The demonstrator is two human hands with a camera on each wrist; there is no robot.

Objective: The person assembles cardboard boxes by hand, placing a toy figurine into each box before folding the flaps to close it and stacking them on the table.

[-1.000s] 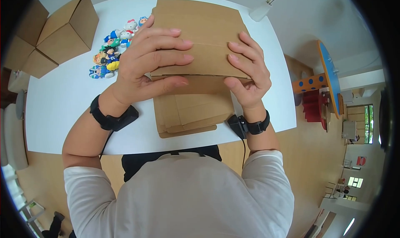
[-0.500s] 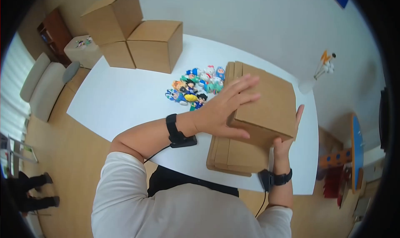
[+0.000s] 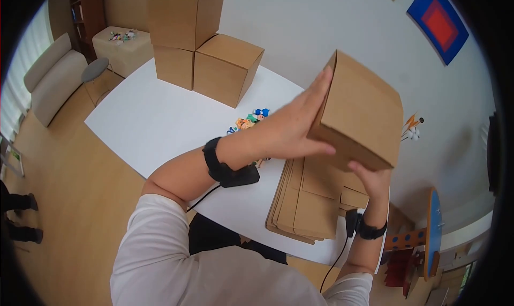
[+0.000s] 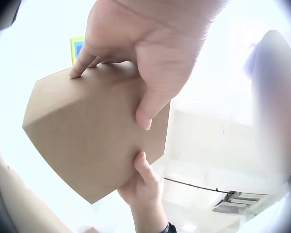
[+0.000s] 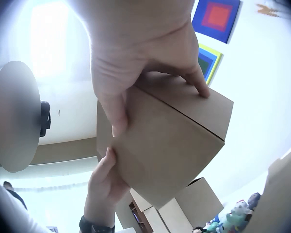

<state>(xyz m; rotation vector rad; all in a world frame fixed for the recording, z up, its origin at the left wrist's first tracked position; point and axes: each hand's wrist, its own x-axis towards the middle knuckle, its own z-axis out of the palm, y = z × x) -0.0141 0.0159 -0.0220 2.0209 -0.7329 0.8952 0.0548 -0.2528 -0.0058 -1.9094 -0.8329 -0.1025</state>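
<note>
A closed brown cardboard box (image 3: 364,110) is held up, tilted, above the table between both hands. My left hand (image 3: 297,125) grips its left side, fingers along the side face and thumb across the front face. On the opposite side my right hand (image 3: 376,181) holds the box low down, its thumb on the front face; its other fingers are hidden in the head view. In the right wrist view, the right hand's fingers (image 5: 199,82) bend over a face with a flap seam. Beneath the box lies a stack of flattened cardboard boxes (image 3: 316,212).
Several assembled cardboard boxes (image 3: 174,24) stand piled at the table's far left. Small toy figurines (image 3: 247,122) lie near the table's middle, partly behind the left forearm. Dried flowers (image 3: 412,128) show beyond the held box. The white table (image 3: 139,121) ends at a curved edge.
The box has risen off the flattened stack and tilted between the hands. The left hand moved from its top to its side. The head view has swung left, showing more of the piled boxes.
</note>
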